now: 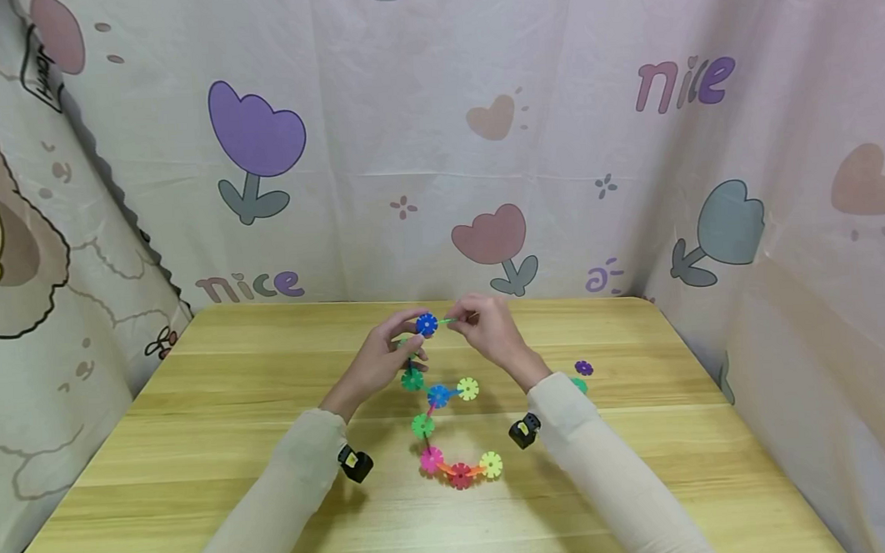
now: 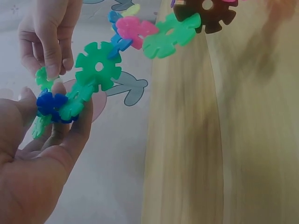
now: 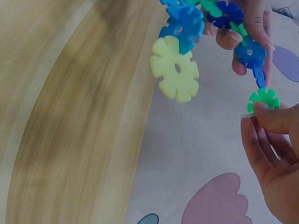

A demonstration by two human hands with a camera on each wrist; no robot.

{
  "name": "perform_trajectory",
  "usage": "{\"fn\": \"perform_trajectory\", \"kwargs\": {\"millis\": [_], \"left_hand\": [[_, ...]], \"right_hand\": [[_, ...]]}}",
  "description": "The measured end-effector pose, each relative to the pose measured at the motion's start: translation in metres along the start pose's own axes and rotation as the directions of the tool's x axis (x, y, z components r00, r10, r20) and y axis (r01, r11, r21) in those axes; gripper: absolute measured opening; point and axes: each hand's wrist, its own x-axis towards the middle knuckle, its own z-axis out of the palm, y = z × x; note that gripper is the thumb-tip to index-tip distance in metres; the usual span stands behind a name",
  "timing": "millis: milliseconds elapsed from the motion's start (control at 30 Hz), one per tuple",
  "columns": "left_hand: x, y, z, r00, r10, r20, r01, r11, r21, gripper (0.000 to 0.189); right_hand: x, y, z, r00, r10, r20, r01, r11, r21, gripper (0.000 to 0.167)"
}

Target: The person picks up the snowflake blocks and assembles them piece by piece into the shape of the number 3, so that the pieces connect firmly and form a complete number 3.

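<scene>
A chain of notched plastic snowflake discs, in green, blue, pink, red and yellow, curves down the middle of the head view. My left hand [image 1: 375,359] grips its far end, with thumb and fingers around a blue disc [image 1: 427,324]. To the right, my right hand [image 1: 490,332] pinches a light green disc [image 3: 264,97] between thumb and fingertips. In the right wrist view this green disc meets a small blue disc [image 3: 259,75] edge to edge. Midway along, a pale yellow disc [image 1: 468,389] sticks out sideways, and another yellow disc [image 1: 491,464] ends the near curve.
A loose purple disc [image 1: 584,368] and a green disc [image 1: 579,384] lie on the wooden table [image 1: 274,502], beside my right forearm. Behind the table's far edge hangs a printed curtain [image 1: 376,146]. Small black cameras [image 1: 355,464] sit at both wrists.
</scene>
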Motion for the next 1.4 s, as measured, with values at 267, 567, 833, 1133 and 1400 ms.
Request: {"fn": "perform_trajectory", "kwargs": {"millis": [267,567,833,1133,1400], "left_hand": [[-0.001,0.0,-0.001,1.0,-0.009,-0.009,0.009,1.0,0.0,0.045],[0.0,0.0,-0.001,1.0,0.003,-0.009,-0.002,0.998,0.065,0.045],[-0.001,0.002,-0.002,1.0,0.008,-0.023,-0.005,0.994,0.105,0.046],[-0.004,0.003,-0.004,1.0,0.008,-0.015,-0.006,0.989,0.148,0.046],[-0.001,0.002,-0.004,1.0,-0.003,0.026,-0.001,0.989,0.148,0.046]], "right_hand": [[0.0,-0.002,0.001,0.996,-0.079,0.028,0.081,0.995,-0.065,0.004],[0.001,-0.004,0.005,0.994,-0.107,0.015,0.108,0.989,-0.096,0.005],[0.0,-0.007,0.01,0.981,-0.196,-0.009,0.19,0.96,-0.203,0.014],[-0.001,-0.014,0.011,0.963,-0.267,0.025,0.262,0.919,-0.295,0.018],[-0.004,-0.006,0.007,0.975,-0.215,0.055,0.222,0.957,-0.185,0.009]]}}
